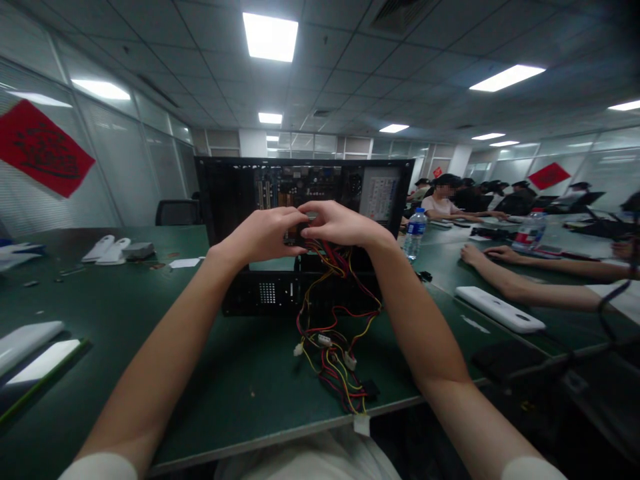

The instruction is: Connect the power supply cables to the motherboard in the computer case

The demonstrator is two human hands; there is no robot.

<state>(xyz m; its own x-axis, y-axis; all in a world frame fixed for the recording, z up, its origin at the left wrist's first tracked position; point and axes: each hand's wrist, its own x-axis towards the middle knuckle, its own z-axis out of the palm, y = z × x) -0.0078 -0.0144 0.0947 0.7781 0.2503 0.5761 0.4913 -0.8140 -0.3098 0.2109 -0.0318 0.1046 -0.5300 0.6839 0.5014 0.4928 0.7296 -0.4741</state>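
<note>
- Open black metal computer case (265, 290) on dark green surface (225, 373), straight in front of the person, open side facing the camera; circuit boards and slots visible inside.
- Left hand (263, 235) in front of the case interior, fingers bent inward, thumb below.
- Right hand (345, 223) just beside it, fingers curled toward the left one, at the top of the cables.
- State of hands: both partly closed, fingertips close together around a small dark spot; grip hidden by the fingers, can't tell if either one grasps anything.
- Bundle of thin red, yellow and black cables (336, 261) comes down from below the right hand, past the lower part of the case, onto the surface.
- Loose cable ends near the front edge: white plastic connectors (325, 341), one more at the edge itself, plus a black plastic connector (370, 389).
- Silver panel with printed label (381, 195) inside the case, upper right.
- Clear plastic bottle with blue cap (415, 233) upright, right of the case.
- Long white plastic device (500, 310) lying farther right, near another person's forearms (525, 283).
- Left side: white card (185, 263), small grey block (139, 251), white plastic objects (107, 249).
</note>
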